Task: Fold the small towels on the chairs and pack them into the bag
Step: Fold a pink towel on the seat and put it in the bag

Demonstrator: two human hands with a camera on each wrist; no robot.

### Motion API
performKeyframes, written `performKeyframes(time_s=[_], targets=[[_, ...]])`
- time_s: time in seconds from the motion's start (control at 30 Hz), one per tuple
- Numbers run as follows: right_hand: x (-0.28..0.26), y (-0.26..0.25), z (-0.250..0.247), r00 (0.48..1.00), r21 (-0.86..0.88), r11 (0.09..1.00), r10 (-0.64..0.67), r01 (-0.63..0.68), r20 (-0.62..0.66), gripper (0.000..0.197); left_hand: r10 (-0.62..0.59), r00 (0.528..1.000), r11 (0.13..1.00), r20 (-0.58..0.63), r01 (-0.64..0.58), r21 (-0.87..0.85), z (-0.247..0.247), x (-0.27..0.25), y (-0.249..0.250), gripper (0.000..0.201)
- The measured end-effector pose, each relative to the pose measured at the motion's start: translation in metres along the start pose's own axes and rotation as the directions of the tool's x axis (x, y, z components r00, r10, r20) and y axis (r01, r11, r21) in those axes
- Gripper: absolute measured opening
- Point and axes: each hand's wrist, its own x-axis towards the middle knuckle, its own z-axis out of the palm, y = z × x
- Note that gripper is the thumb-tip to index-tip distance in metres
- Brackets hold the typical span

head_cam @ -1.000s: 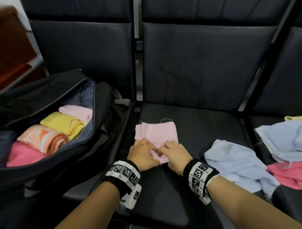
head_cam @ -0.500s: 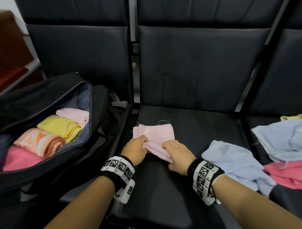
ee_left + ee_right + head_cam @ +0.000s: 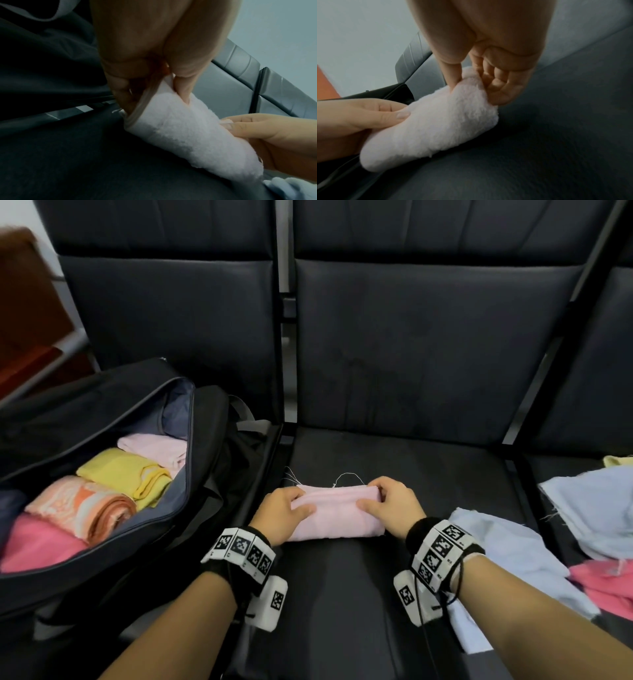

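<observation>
A pale pink towel [image 3: 337, 513] lies folded into a thick band on the middle chair seat [image 3: 428, 470]. My left hand [image 3: 284, 513] grips its left end, thumb on top and fingers curled round the edge [image 3: 150, 92]. My right hand [image 3: 388, 506] pinches the right end, thumb on top and fingers behind [image 3: 471, 83]. The open black bag [image 3: 191, 508] sits on the left chair with several folded towels inside: pink, orange patterned [image 3: 85, 506], yellow [image 3: 126, 470] and pale pink.
Loose light blue towels [image 3: 513, 546] lie at the right of the middle seat and on the right chair [image 3: 596, 501], with a pink towel [image 3: 606, 583] and a bit of yellow cloth [image 3: 616, 461] there too. Chair backs rise behind.
Both hands folded the near edge of the pink towel away from me, turning the flat square into a narrower band, and now sit farther apart at its two ends.
</observation>
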Motion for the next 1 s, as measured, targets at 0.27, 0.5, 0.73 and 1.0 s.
performKeyframes(time_s=[0.27,0.5,0.73,1.0], targets=[[0.023,0.011,0.012,0.985,-0.105,0.99,0.112,-0.099,0.13,0.045,-0.065,0.998,0.997,-0.028,0.066,0.04,0.008,0.016,-0.01,0.008],[-0.001,-0.018,-0.003,0.995,0.073,0.997,-0.01,0.003,0.101,0.021,-0.158,0.987,0.987,-0.016,0.157,-0.035,0.005,-0.009,-0.002,0.017],[-0.058,-0.116,-0.027,0.898,-0.018,0.909,-0.407,0.416,0.168,0.026,0.115,0.992,0.991,0.059,-0.11,-0.079,-0.036,-0.052,0.035,0.092],[-0.101,-0.207,-0.023,0.804,-0.033,0.815,-0.564,0.579,0.187,0.034,0.251,0.968,0.929,-0.005,-0.243,-0.28,-0.104,-0.106,0.044,0.057]])
